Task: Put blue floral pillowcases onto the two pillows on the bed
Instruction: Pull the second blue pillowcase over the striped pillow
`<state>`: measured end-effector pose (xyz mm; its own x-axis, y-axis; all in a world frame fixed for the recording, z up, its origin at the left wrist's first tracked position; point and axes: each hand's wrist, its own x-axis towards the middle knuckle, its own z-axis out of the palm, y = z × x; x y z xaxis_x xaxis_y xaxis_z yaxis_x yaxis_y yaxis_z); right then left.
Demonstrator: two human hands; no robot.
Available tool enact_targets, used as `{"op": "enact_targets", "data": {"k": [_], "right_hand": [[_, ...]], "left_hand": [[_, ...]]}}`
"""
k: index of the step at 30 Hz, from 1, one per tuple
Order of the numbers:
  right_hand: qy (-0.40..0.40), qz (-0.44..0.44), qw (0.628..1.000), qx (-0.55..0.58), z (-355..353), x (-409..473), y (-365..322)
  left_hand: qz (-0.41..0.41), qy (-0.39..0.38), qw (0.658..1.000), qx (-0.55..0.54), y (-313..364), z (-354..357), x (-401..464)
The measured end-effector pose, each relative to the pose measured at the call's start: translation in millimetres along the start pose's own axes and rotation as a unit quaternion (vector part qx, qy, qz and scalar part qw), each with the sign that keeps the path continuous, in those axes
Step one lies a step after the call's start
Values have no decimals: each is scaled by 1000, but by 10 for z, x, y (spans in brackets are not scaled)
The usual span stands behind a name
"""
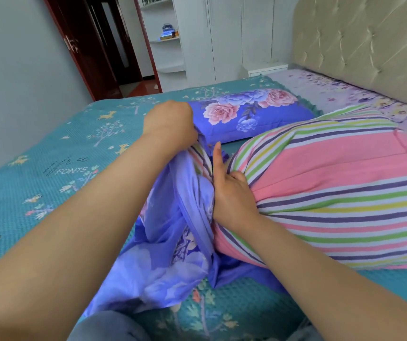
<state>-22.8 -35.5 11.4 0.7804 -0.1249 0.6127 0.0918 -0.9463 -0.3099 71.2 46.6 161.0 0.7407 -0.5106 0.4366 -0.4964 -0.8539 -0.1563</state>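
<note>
Between both hands' fingers (218, 156), pillowcase (172, 230) seemingly mouths striped pillow (333, 188).

Both forearms are bare from the lower frame edge up to the wrists, with no sleeve showing on either. The left hand (170, 124) and the right hand (232, 193) carry no ring, watch, bracelet or glove. The one fingernail plainly in view, on the right hand's raised finger, is short and without coloured polish. At the bottom edge of the view, between the two arms, lies a rounded fold of grey-blue fabric clothing (110, 327), matte and softly creased; which garment it belongs to cannot be told.
</note>
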Motion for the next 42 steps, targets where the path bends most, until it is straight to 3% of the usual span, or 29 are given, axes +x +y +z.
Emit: {"op": "enact_targets", "data": {"k": [3, 5, 7, 8, 11, 13, 14, 15, 17, 18, 19, 21, 23, 25, 26, 27, 29, 30, 31, 32, 33, 34, 35, 38, 42], "right_hand": [[49, -14, 998, -21, 118, -60, -46], [92, -70, 993, -31, 189, -114, -66], [111, -127, 985, -30, 243, -189, -65], [104, -140, 984, -25, 263, -234, -60], [39, -124, 991, -9, 269, -235, 0], [-46, -90, 995, -6, 319, -111, 89], [-103, -59, 992, 51, 269, -21, 93], [-148, -1, 975, 163, 181, 62, 115], [-182, 114, 880, 424, -28, 224, 55], [-154, 171, 838, 495, -76, 279, 56], [-122, 212, 827, 507, -96, 325, 30], [-103, 246, 884, 383, -23, 366, -18], [-139, 180, 962, 148, 159, 337, -40], [-174, 128, 976, -3, 304, 317, -49], [-165, 121, 979, -21, 330, 347, -50], [-129, 123, 984, -10, 305, 385, -58], [1, 200, 976, 84, 278, 491, 4], [68, 283, 941, 172, 245, 535, 88], [125, 360, 881, 282, 195, 566, 176], [162, 416, 810, 379, 161, 581, 245], [178, 452, 752, 446, 156, 585, 305], [172, 467, 730, 468, 200, 577, 341], [156, 469, 734, 465, 214, 567, 353], [127, 427, 804, 393, 252, 551, 302], [86, 371, 852, 358, 161, 517, 194]], "left_hand": [[-40, -40, 980, -190, 177, -45, 74], [-74, -91, 918, -378, 333, 30, 76], [-104, -111, 856, -495, 435, 173, 69], [-105, -110, 850, -505, 440, 246, 71], [-62, -126, 896, -421, 275, 428, 45], [-28, -145, 912, -382, 94, 564, -53], [-16, -151, 910, -387, 4, 628, -134], [-7, -144, 903, -404, -60, 712, -213], [8, -84, 892, -444, -208, 891, -340], [15, -62, 885, -460, -255, 985, -382], [20, -56, 879, -473, -298, 1059, -439], [12, -56, 850, -524, -354, 1197, -578], [-76, -86, 768, -631, -358, 1201, -757], [-133, -98, 725, -669, -407, 1228, -895], [-136, -100, 730, -663, -458, 1251, -963], [-124, -92, 756, -636, -531, 1295, -1035], [-107, -45, 843, -525, -696, 1428, -1174], [-123, -19, 884, -450, -805, 1538, -1233], [-155, -11, 912, -380, -914, 1627, -1276], [-211, -27, 908, -361, -1001, 1662, -1304], [-269, -54, 881, -386, -1074, 1666, -1313], [-317, -79, 855, -403, -1149, 1710, -1319], [-349, -94, 847, -390, -1194, 1712, -1307], [-405, -116, 865, -273, -1371, 1729, -1302], [-389, -270, 826, -307, -1678, 2051, -1274]]}}
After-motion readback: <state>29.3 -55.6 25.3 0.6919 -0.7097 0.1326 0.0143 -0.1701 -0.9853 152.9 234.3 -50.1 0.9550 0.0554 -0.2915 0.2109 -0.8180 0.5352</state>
